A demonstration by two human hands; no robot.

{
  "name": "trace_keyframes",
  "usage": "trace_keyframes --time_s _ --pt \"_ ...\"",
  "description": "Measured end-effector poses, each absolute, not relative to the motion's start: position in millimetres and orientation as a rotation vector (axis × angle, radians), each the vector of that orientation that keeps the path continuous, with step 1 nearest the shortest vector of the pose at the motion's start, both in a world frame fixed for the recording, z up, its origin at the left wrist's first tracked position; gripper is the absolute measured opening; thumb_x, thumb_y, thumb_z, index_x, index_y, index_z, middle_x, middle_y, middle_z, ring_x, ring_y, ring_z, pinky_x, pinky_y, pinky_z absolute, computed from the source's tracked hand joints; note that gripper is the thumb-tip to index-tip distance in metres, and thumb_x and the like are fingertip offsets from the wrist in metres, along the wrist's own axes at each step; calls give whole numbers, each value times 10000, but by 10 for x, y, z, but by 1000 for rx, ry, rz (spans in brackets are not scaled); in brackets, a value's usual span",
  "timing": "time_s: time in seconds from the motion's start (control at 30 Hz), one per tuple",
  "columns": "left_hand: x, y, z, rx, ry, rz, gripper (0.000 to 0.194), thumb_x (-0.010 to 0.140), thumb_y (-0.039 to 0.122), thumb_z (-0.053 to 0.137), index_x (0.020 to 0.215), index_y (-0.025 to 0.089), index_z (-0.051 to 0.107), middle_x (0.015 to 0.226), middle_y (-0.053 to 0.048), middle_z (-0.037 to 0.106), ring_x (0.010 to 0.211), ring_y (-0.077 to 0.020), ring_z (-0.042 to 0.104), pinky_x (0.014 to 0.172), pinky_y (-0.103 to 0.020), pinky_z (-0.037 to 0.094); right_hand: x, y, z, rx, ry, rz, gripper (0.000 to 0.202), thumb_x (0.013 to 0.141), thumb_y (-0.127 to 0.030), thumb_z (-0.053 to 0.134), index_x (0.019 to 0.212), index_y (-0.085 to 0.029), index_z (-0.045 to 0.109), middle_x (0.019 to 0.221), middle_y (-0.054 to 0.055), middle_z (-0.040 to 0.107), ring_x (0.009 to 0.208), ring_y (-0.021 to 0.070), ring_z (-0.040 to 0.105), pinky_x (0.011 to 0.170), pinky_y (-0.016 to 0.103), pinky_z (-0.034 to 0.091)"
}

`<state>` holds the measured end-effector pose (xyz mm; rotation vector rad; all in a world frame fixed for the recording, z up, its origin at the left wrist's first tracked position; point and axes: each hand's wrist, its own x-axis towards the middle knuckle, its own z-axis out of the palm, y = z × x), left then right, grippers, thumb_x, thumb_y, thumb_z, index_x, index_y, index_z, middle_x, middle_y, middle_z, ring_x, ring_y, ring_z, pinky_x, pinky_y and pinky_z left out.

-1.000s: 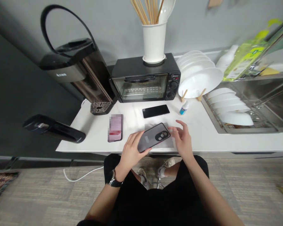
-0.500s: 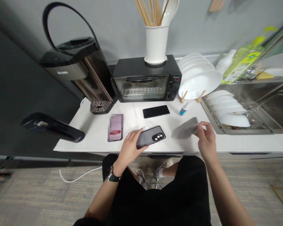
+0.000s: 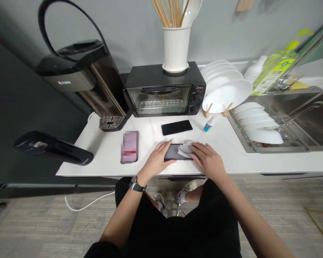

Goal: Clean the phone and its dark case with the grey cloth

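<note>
A dark grey phone case (image 3: pixel 172 152) lies flat near the counter's front edge. My left hand (image 3: pixel 156 158) grips its left end, thumb along the near side and fingers along the far side. Over the right part of the case, my right hand (image 3: pixel 211 162) presses a thin grey cloth (image 3: pixel 185 149) onto the surface; the hand and cloth hide the camera cutout. Just behind the case lies a black phone (image 3: pixel 177 127), screen dark. To its right stands a small blue-and-white bottle (image 3: pixel 209 124). Another phone (image 3: pixel 129 147) with a pinkish, partly blurred screen lies left of my left hand.
A toaster oven (image 3: pixel 161 100) stands at the back with a white utensil holder (image 3: pixel 176 48) on top. At left are a tall dispenser (image 3: pixel 97 82) and a dark bottle (image 3: pixel 54 148). On the right, plates (image 3: pixel 228 95) stand racked beside the sink (image 3: pixel 304 122).
My right hand has come left with the grey cloth and now presses it on the case. The case has shifted slightly right, my left hand still on it.
</note>
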<state>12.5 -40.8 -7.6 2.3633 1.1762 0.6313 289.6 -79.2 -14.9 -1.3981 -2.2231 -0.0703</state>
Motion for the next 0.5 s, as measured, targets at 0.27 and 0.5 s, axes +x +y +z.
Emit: trace_keyframes --time_s 0.27,0.5 --pt "-21 -417 -83 2244 1127 702 1061 850 314 877 1683 332 220 1502 -89 602 1405 -291 537 1219 -510 431 2819 -912 -213 -1418 -2269 -210 463 1079 -381 522 1464 -139 608 1488 127 656 1414 318 600 1199 536 462" --pt "257 -502 -55 2344 1190 677 1050 812 458 891 1657 274 296 1408 -107 664 1305 -319 599 1109 -479 520 2602 -949 -267 -1544 -2183 -212 597 1049 -499 551 1445 -56 612 1451 230 658 1322 360 671 1139 519 530"
